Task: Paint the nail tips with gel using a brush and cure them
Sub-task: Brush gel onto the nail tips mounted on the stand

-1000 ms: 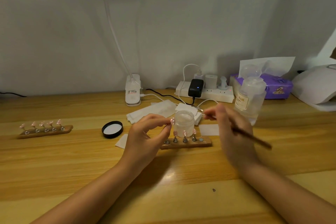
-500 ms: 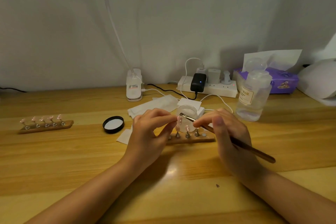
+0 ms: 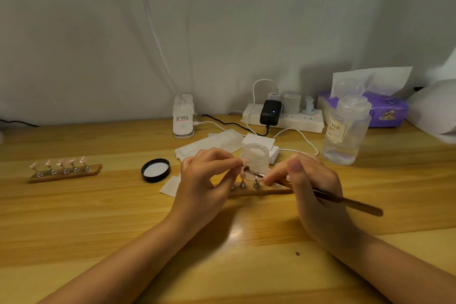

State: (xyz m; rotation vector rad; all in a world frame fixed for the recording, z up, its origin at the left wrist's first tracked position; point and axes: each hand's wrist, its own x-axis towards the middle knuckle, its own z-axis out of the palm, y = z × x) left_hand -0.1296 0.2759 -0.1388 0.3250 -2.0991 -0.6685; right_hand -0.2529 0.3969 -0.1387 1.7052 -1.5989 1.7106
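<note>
A: From here I see the long wooden nail-tip stand (image 3: 265, 190), then my left hand (image 3: 204, 181) just above it, pinching a small pink nail tip (image 3: 244, 162).

B: And the other hand?

A: My right hand (image 3: 312, 189) grips the thin dark-handled brush (image 3: 345, 201), bristles at that tip. I'd judge we're painting; next, steady strokes, then curing.

Glossy wood table (image 3: 98, 217); frosted plastic jar (image 3: 255, 155); metal pegs (image 3: 256, 184) on wooden holder (image 3: 259, 191).
</note>
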